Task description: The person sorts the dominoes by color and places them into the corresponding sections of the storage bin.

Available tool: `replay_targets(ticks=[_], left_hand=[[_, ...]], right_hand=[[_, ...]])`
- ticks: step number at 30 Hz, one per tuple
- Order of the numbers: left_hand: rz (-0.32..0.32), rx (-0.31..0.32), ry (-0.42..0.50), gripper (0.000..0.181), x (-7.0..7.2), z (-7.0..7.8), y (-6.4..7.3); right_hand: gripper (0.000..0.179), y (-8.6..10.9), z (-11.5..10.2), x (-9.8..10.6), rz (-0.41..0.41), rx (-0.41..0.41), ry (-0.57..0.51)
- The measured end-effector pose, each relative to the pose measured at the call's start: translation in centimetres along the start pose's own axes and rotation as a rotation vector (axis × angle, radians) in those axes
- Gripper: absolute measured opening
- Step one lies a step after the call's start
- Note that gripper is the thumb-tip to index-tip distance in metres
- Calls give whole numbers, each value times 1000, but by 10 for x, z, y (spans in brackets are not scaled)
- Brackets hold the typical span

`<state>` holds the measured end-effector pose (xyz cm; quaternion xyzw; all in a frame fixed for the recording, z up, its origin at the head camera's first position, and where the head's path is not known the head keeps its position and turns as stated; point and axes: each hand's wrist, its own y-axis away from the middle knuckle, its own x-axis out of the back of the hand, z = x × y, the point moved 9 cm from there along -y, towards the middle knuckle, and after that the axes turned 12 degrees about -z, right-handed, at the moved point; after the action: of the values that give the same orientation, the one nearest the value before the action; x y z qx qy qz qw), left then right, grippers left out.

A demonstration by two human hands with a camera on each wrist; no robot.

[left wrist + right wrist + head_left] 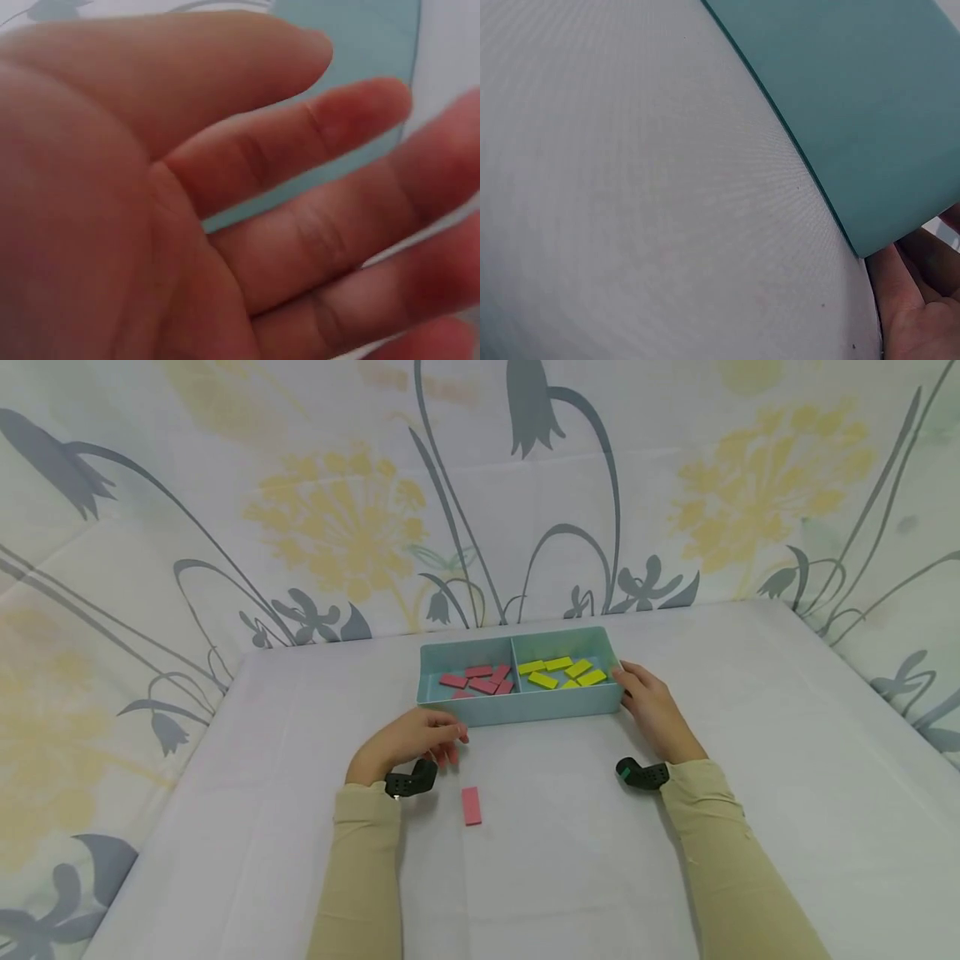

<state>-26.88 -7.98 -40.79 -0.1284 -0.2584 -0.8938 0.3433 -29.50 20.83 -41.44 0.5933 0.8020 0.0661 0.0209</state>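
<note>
A light teal two-part box (472, 713) lies on the white cloth. Pink tiles (478, 672) fill its left compartment and yellow tiles (558, 664) its right one. My left hand (408, 739) hovers by the front left corner of the box, palm turned inward. In the left wrist view its fingers (289, 232) are loosely bent and hold nothing. One pink tile (471, 807) lies on the cloth just below that hand. My right hand (656, 710) rests against the right end of the box, its fingers (896, 289) touching the outer side near the corner.
A white cloth (555, 843) covers the table. Behind and at both sides hangs a fabric with grey and yellow flowers (345, 518). A black band (411, 779) sits on the left wrist and another black band (642, 774) on the right.
</note>
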Motion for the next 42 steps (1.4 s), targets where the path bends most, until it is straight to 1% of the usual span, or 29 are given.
replay_targets(ticks=[1,3,8,12,15,20,23,27,33,35,37,40,42], left_hand=[[-22,8,9,28,-3,-2,-1],[-54,43,35,28,-8,-6,-2],[-129,121,45,28,-23,-14,-5],[-182,142,73,31,-33,-13,-7],[-200,162,117,33,-38,-13,-7],[-215,187,182,36,-44,-14,-8],[-217,198,199,37,-46,-14,-9],[-223,208,197,40,-48,-14,-9],[-230,213,170,43,-48,-12,-10],[-229,215,162,43,-48,-12,-10],[-216,214,159,44,-47,-12,-11],[-183,209,180,43,-45,-12,-12],[-157,196,196,42,-43,-12,-13]], right_hand=[[68,-1,1,1,2,0,1],[69,-3,4,3,6,0,9],[73,-9,13,9,16,4,37],[74,-10,15,9,14,9,34],[74,-11,15,8,10,14,26],[74,-10,16,8,14,5,22],[74,-10,17,9,18,2,23],[73,-10,17,9,15,6,21],[71,-10,14,8,6,7,8],[69,-6,9,5,0,6,2],[67,-3,4,2,-5,2,0],[65,2,-3,-2,-9,-2,-6],[66,3,-3,-3,-10,-5,-5]])
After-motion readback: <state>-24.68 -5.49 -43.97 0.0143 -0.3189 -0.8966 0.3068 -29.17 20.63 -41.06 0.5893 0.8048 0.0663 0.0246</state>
